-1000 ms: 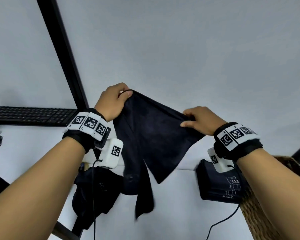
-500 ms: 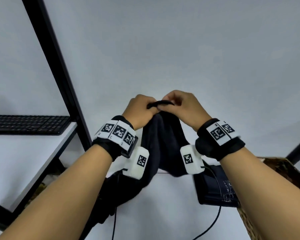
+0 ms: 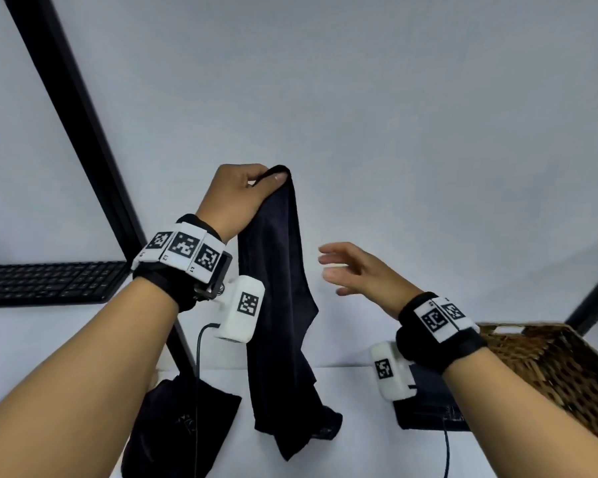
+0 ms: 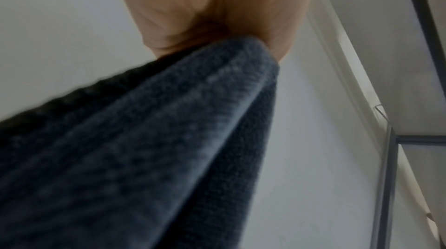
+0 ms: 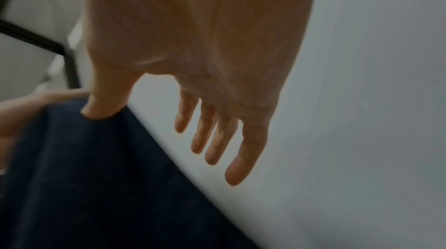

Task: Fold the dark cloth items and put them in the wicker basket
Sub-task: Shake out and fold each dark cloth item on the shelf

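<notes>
- Three dark pieces show in the head view. The left hand (image 3: 237, 198) pinches the top of a dark cloth (image 3: 280, 305) that hangs doubled over above the white table (image 3: 353, 426), its lower end bunching on the surface near the back edge. The right hand (image 3: 356, 270) is free beside the cloth, fingers spread and grasping nothing.
- Also in the head view, a second dark item (image 3: 176, 429) lies loose and unfolded at the table's left edge, and a flat, squared dark item (image 3: 425, 408) lies near the right edge just beside the wicker basket (image 3: 549, 367); it looks folded, though not yet in the basket. What the basket holds cannot be seen. A keyboard (image 3: 49, 281) sits on a separate surface to the left.
- The left wrist view shows the cloth's fold gripped tight between thumb and curled fingers (image 4: 272, 24).
- The right wrist view shows straight, relaxed fingers (image 5: 241, 167) clear of the fabric.
- My judgement: the task is roughly midway, with one fold made on this piece, further folds and all basket placement still to do.
</notes>
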{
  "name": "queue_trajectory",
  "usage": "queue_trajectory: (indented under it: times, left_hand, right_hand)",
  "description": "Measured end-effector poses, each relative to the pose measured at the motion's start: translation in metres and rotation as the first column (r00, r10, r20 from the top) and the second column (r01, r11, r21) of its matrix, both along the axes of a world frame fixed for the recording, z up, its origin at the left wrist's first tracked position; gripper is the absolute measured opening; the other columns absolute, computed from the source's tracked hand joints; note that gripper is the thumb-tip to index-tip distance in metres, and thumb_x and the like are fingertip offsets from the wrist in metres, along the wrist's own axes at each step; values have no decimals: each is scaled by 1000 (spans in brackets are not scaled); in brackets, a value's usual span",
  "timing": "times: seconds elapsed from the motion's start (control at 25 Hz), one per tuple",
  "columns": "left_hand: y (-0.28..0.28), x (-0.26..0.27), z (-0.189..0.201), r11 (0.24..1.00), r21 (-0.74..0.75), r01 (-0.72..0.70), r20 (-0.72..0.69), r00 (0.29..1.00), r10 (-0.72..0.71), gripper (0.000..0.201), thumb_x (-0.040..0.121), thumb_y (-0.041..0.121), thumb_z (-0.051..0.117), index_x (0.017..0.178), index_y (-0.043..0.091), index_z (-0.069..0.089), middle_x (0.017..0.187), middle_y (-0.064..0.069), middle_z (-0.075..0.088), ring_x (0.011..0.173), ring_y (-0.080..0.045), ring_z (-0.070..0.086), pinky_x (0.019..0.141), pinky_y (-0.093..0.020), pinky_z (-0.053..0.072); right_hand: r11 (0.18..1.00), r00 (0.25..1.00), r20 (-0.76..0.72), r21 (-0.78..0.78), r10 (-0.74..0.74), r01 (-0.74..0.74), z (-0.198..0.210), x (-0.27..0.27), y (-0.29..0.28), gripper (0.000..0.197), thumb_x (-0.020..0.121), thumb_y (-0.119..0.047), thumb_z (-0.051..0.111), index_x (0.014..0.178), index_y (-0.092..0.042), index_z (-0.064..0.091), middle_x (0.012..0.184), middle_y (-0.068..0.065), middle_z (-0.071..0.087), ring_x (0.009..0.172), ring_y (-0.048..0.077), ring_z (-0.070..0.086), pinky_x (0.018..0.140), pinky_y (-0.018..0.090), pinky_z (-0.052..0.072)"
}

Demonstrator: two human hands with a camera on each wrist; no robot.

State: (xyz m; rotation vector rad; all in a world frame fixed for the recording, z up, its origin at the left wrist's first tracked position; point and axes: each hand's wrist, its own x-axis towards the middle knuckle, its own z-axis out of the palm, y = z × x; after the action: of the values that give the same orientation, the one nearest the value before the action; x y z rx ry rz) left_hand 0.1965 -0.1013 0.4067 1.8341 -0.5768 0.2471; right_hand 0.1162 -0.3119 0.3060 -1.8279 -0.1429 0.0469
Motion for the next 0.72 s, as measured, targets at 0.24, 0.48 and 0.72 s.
queue_trajectory:
  times: [0.24, 0.48, 0.72]
  left_hand:
    - [-9, -11, 17, 1000, 15, 25, 2, 1000, -25, 24, 85, 31, 70, 76, 9, 72, 66, -4, 66, 59, -13, 61, 61, -26, 49]
    - [4, -9, 25, 998, -14, 61, -13, 998, -61, 22, 88, 25, 68, 82, 4, 72, 68, -1, 64, 63, -10, 60, 62, -21, 49]
    - [61, 25, 16, 985, -91, -147, 46, 987, 152, 14, 90, 25, 64, 78, 20, 69, 70, 6, 64, 73, -12, 58, 74, -30, 48]
  right_hand:
    - [975, 971, 203, -157, -127, 160, 6, 25, 33, 13, 83, -22, 73, 87, -17, 61, 80, -8, 62, 74, 8, 59, 78, 25, 46]
    - [959, 992, 104, -280, 74, -42, -14, 35, 26, 17, 85, -17, 70, 101, -15, 67, 99, 0, 71, 93, 15, 67, 89, 33, 53]
    - [789, 970, 181, -567, -160, 236, -14, 31, -37, 21, 89, -26, 64, 69, -25, 59, 66, -11, 58, 65, 8, 53, 67, 24, 39]
